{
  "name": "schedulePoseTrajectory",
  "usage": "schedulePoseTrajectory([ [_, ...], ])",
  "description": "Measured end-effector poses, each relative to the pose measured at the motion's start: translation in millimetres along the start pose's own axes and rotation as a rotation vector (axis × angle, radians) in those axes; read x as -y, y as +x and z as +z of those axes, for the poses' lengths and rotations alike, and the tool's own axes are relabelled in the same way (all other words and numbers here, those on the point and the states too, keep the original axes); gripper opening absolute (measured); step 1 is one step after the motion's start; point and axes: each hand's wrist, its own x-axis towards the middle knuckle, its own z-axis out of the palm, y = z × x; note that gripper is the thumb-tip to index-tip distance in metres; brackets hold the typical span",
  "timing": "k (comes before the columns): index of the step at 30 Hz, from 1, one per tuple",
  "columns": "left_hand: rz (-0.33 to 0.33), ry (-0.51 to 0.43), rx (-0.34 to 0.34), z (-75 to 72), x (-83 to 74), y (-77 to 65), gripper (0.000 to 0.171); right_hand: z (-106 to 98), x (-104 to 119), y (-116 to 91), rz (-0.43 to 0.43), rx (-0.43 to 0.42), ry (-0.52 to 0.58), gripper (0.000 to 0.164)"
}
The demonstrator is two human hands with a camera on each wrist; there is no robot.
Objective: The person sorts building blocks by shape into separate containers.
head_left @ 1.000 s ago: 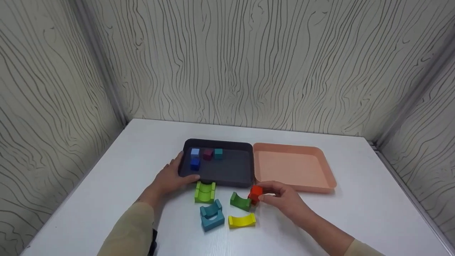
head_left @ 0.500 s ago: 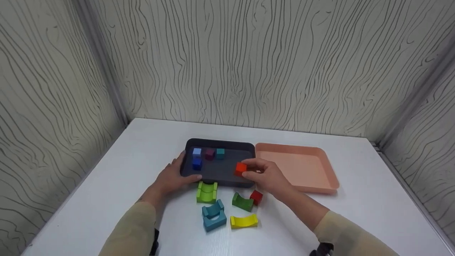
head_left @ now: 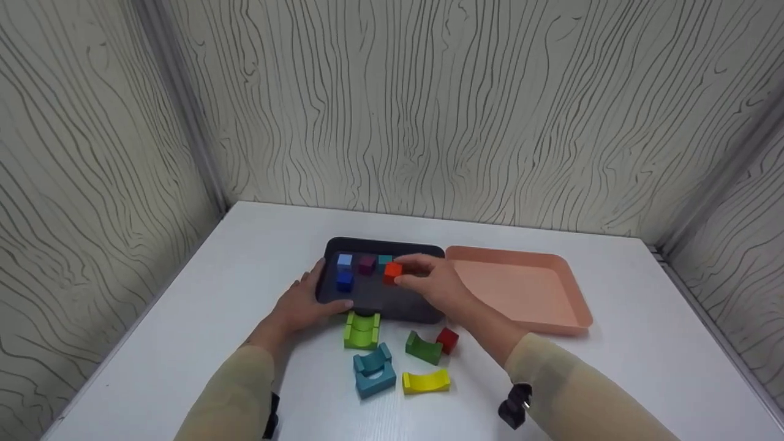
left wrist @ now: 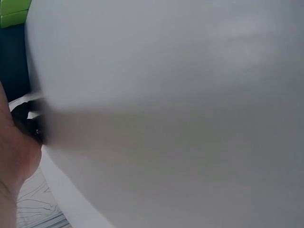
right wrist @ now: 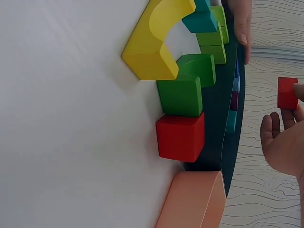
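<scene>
- Cube, orange-red [head_left: 392, 274], pinched between the thumb and fingers of the person's right hand [head_left: 438, 288]; that grip is closed around its sides.
- It is held over the dark tray [head_left: 392, 306], overlapping a teal cube [head_left: 384, 260] in the head view; the right wrist view shows it against the wall, above the tray's rim.
- The left hand [head_left: 303, 304] lies at the tray's left end, its grip spread wide, fingers along the side and thumb along the near edge.
- Also in the dark tray: a light blue cube [head_left: 344, 262], a deep blue cube [head_left: 345, 282] just in front of it, and a maroon cube [head_left: 367, 265] between the light blue and teal ones.
- Directly right of this tray sits a peach tray [head_left: 520, 294].
- On the white bench [head_left: 269, 245], nearer the person, are hollowed blocks: light green pieces [head_left: 362, 339] by the dark tray's near edge, two teal pieces [head_left: 376, 386] together, a yellow one [head_left: 426, 383], and a dark green one [head_left: 424, 349] beside a red cube [head_left: 448, 340].
- Pale sleeves [head_left: 229, 392] cover both forearms; wavy wood-grain lines pattern the wall [head_left: 416, 110].
</scene>
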Motion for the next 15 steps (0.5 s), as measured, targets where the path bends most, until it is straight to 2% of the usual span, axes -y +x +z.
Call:
schedulePoseTrajectory([
  [9, -0.007, -0.022, -0.014, -0.3, -2.1, -1.8, 0.123, 13.7, -0.1, 28.4, -0.020, -0.002, 0.034, 0.035],
  [15, -0.014, -0.041, -0.014, 1.0, -2.4, -3.1, 0.123, 22.8, -5.7, 39.0, 0.016, -0.008, 0.029, 0.035],
])
